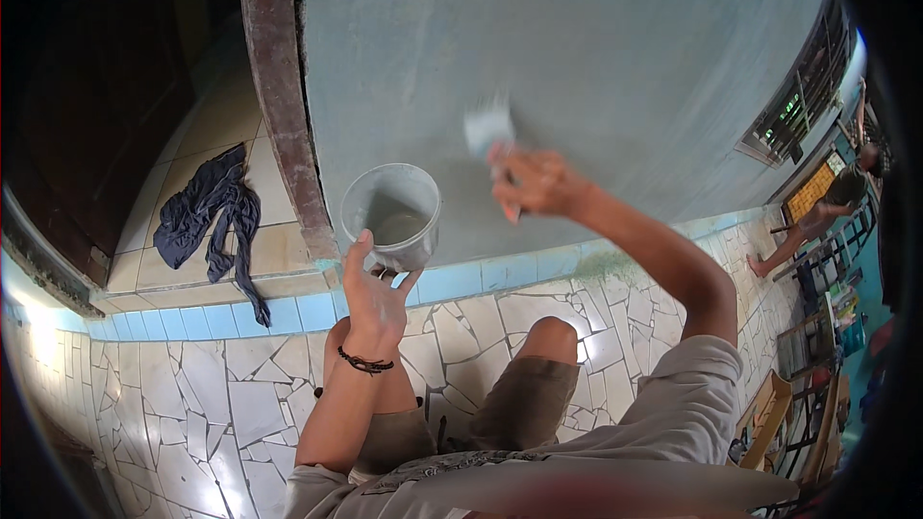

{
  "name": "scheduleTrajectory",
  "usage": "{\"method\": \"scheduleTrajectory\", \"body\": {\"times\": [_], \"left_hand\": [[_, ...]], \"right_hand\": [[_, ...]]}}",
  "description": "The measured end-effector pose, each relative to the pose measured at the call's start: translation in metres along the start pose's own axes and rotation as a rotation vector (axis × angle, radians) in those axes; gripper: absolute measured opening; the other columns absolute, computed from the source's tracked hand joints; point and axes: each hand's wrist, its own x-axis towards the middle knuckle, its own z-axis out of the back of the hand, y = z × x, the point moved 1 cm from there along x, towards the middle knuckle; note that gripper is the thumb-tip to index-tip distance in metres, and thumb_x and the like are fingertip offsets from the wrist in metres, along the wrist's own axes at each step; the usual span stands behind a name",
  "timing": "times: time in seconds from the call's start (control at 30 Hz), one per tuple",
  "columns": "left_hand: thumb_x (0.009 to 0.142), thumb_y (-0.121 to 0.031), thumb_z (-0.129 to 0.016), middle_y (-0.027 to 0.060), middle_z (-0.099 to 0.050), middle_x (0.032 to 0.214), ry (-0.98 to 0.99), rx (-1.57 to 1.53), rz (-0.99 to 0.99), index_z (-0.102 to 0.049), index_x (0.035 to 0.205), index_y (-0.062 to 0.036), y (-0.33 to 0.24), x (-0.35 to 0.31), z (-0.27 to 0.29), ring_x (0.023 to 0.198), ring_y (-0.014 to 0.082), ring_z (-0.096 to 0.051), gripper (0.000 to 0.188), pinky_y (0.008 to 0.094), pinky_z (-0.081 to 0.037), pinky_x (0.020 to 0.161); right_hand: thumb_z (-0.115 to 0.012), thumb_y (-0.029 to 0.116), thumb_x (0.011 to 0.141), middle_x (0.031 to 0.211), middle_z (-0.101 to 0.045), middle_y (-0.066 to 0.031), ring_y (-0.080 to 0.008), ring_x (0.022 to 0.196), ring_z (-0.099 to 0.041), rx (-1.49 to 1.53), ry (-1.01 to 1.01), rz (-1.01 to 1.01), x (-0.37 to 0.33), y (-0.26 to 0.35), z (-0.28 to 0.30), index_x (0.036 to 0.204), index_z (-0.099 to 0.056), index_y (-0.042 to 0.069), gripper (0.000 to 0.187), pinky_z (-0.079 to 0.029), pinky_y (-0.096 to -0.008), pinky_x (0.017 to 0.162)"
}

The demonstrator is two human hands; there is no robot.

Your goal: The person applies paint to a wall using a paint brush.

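The left hand (373, 293) grips a small plastic bucket (392, 214) of grey wash from below. Beyond it, the right hand (538, 181), closed on a paintbrush (488, 130), strokes the grey wall (596, 48); coating is underway, and reloading looks due soon.

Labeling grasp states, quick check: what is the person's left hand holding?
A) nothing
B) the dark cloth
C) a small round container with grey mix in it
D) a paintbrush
C: the left hand grips the small translucent container from below, with grey mix visible inside, held up near the grey wall. The brush is in the right hand, and the dark cloth lies apart on the tiled step.
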Motion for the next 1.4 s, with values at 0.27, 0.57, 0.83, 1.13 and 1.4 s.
{"method": "scheduleTrajectory", "body": {"times": [0.27,0.57,0.83,1.13,1.4], "left_hand": [[0.086,-0.050,-0.071,0.0215,-0.018,0.159,0.017,-0.022,-0.026,-0.009,0.160,-0.0148,-0.010,-0.009,0.011,0.149,0.0387,-0.020,0.103,0.0609,-0.027,0.119],[0.084,-0.051,-0.072,0.0207,-0.033,0.150,-0.052,0.003,-0.025,-0.027,0.152,-0.0121,-0.021,-0.006,0.014,0.141,0.0368,-0.034,0.090,0.0557,-0.036,0.113],[0.088,-0.051,-0.067,0.0197,-0.019,0.159,0.047,-0.004,0.002,-0.010,0.160,-0.0145,-0.030,-0.013,0.017,0.148,0.0399,-0.023,0.098,0.0616,-0.032,0.117],[0.091,-0.051,-0.064,0.0193,-0.020,0.159,0.067,-0.015,-0.011,-0.013,0.160,-0.0143,-0.028,-0.017,0.022,0.149,0.0389,-0.022,0.094,0.0624,-0.027,0.118],[0.091,-0.051,-0.064,0.0202,-0.022,0.158,0.023,0.017,-0.025,-0.016,0.159,-0.0147,-0.020,-0.019,0.012,0.148,0.0398,-0.021,0.091,0.0628,-0.028,0.117]], "right_hand": [[-0.088,0.005,0.075,0.085,-0.071,-0.0056,-0.0142,0.075,-0.068,0.697,-0.310,-0.495,0.036,-0.120,0.027,0.087,-0.065,0.006,0.026,-0.052,-0.0282,0.067],[-0.083,0.003,0.079,0.071,-0.065,-0.0027,-0.0089,0.061,-0.056,-0.201,-0.336,-0.625,0.125,-0.202,0.188,0.071,-0.061,0.004,0.023,-0.045,-0.0264,0.057],[-0.083,0.006,0.079,0.105,-0.077,-0.0099,-0.0188,0.082,-0.072,-0.409,-0.533,-0.141,0.112,-0.157,0.119,0.093,-0.074,0.003,0.017,-0.056,-0.0254,0.066],[-0.077,0.004,0.073,0.110,-0.073,-0.0134,-0.0267,0.094,-0.074,0.029,-0.131,-0.001,0.008,-0.013,0.008,0.077,-0.061,0.010,0.018,-0.063,-0.0357,0.077],[-0.080,0.000,0.081,0.096,-0.075,-0.0119,-0.0252,0.087,-0.075,0.353,-0.305,-0.338,0.071,-0.135,0.088,0.087,-0.065,0.004,0.017,-0.058,-0.0274,0.072]]}}
